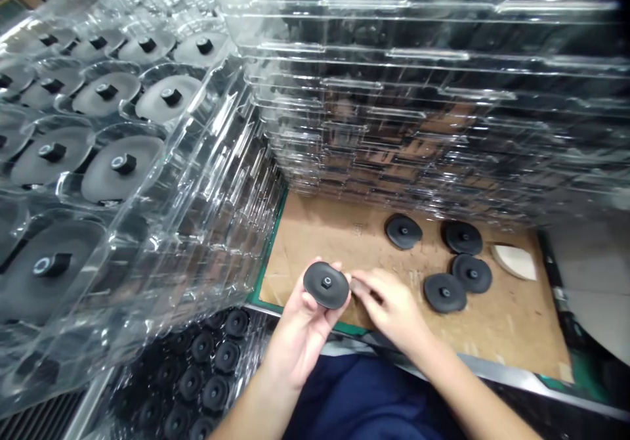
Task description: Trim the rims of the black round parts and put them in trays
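A black oval plastic part with a short raised stub at its centre [326,285] rests in my left hand [300,331], its fingers wrapped round the rim from below. My right hand [388,305] is close beside the part's right edge, thumb and fingers pinched together. Something small and greyish may be between those fingertips, but I cannot make it out. On the cardboard to the right lie several like parts: one at the back [403,231], one farther right [462,237], one partly against it [472,273] and one nearer me [445,293].
Tall stacks of clear plastic trays [344,85] rise behind the cardboard-covered bench [305,230]. Another tray stack [197,230] stands at left, black parts in its top pockets. Lower left is a tray of more black parts [191,381]. A pale wedge-shaped piece [514,261] lies at right.
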`<state>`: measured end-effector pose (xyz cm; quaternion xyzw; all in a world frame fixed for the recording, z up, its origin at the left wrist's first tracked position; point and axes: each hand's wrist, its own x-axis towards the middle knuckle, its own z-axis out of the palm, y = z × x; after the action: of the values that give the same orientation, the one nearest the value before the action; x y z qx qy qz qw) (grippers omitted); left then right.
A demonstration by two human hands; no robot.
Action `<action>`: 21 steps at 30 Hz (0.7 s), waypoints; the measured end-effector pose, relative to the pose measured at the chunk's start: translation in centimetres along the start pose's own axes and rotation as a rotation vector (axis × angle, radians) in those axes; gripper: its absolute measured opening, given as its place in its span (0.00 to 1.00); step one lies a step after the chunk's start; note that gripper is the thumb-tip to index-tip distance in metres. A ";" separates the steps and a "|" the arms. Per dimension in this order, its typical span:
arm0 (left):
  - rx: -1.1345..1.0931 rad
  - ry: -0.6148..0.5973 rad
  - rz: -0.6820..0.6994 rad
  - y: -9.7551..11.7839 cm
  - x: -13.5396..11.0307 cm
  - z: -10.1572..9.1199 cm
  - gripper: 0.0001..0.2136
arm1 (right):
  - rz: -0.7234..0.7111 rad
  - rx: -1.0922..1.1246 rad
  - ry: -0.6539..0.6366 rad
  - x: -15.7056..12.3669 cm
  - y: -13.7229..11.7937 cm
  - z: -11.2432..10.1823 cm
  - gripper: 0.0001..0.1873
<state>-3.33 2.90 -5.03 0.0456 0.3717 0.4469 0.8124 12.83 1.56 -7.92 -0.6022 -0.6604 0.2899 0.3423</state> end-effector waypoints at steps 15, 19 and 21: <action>0.130 -0.131 -0.103 -1.2 -1.0 4.3 0.21 | -0.272 -0.031 0.173 0.2 -8.1 -5.4 0.11; 0.219 -0.190 -0.050 -0.5 -1.1 5.1 0.26 | -0.269 0.075 0.105 -1.0 -8.6 -6.1 0.11; 0.232 -0.199 -0.051 -0.5 -1.1 5.5 0.26 | -0.245 0.065 0.127 -1.0 -8.8 -6.5 0.10</action>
<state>0.17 3.22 -0.66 0.1739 0.3395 0.3736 0.8455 12.82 -0.54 2.81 -0.5231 -0.6961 0.2284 0.4355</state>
